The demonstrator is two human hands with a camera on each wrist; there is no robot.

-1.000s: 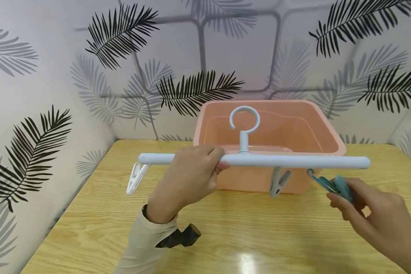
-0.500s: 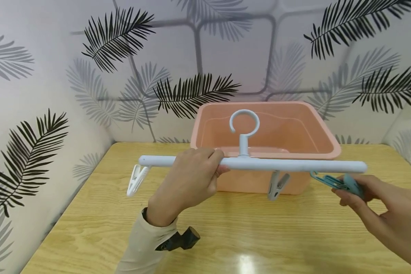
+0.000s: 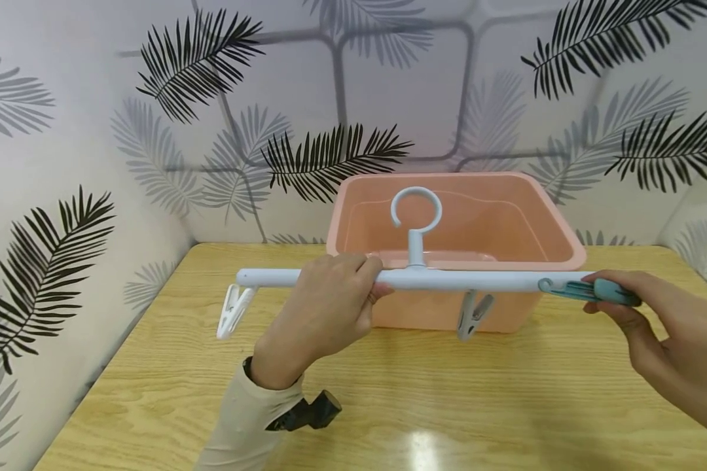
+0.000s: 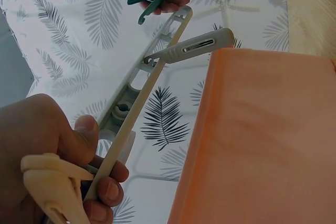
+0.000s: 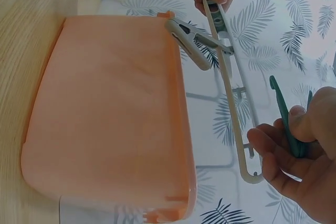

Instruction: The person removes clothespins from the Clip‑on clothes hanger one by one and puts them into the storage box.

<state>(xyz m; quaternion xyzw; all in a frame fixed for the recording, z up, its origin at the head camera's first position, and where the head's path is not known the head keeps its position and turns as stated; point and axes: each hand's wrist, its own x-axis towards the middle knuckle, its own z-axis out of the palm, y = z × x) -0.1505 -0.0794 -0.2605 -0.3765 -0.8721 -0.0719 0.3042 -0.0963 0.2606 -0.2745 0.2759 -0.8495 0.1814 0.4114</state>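
My left hand (image 3: pixel 330 307) grips the bar of a white hanger (image 3: pixel 465 280) left of its open round hook. The bar lies level, and its ribbed underside shows in both wrist views. A white clothespin (image 3: pixel 233 314) hangs at the left end; another pale clothespin (image 3: pixel 474 315) hangs right of the middle. Between thumb and fingers, my right hand (image 3: pixel 671 327) pinches a teal clothespin (image 3: pixel 615 292) with a hooked tip. That clothespin overlaps the bar's right end in the head view. In the right wrist view its hook (image 5: pixel 273 82) stands apart from the bar.
Behind the hanger, a pink plastic basin (image 3: pixel 556 252) stands on the wood-grain table (image 3: pixel 448 392). Leaf-patterned covering (image 3: pixel 400 91) rises at the back and left. A black wrist device (image 3: pixel 309 411) sits on the left sleeve.
My right hand has moved right and up with the teal clothespin, from below the bar to in front of its right end. The left hand keeps its grip on the hanger.
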